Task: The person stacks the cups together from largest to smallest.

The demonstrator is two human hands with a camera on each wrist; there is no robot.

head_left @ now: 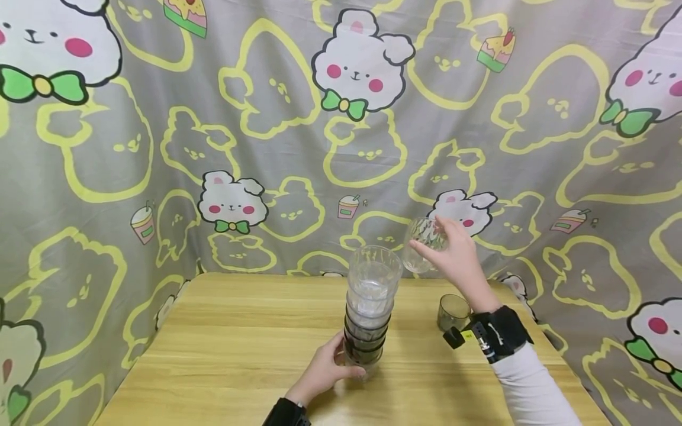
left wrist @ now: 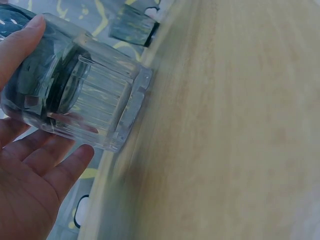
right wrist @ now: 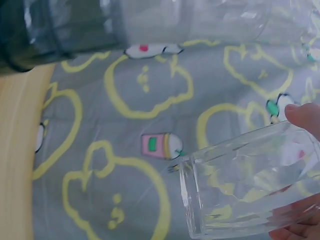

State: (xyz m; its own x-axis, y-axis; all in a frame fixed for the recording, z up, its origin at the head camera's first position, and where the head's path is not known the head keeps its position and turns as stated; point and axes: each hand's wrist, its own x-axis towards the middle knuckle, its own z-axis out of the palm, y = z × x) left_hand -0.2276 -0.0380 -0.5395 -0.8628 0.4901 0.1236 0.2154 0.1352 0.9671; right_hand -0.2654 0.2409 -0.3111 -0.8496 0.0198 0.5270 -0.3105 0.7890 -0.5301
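Note:
A tall stack of nested cups (head_left: 369, 322) rises over the middle of the table, clear ones at the top and smoky dark ones lower down. My left hand (head_left: 326, 368) grips it near the base, thumb and fingers on opposite sides. In the left wrist view, the lowest cup (left wrist: 100, 95) is clear with ribbed walls. Up beside the stack's top, my right hand (head_left: 457, 257) holds a single clear cup (right wrist: 245, 185) between thumb and fingers. That cup is in the air, apart from the stack. Some of the right fingers are hidden behind it.
A smoky cup (head_left: 453, 313) stands alone on the wooden table (head_left: 240, 337), near the right wrist. Behind and around the table hangs a grey curtain (head_left: 288, 154) with bunny prints. Each wrist wears a black band (head_left: 503, 331).

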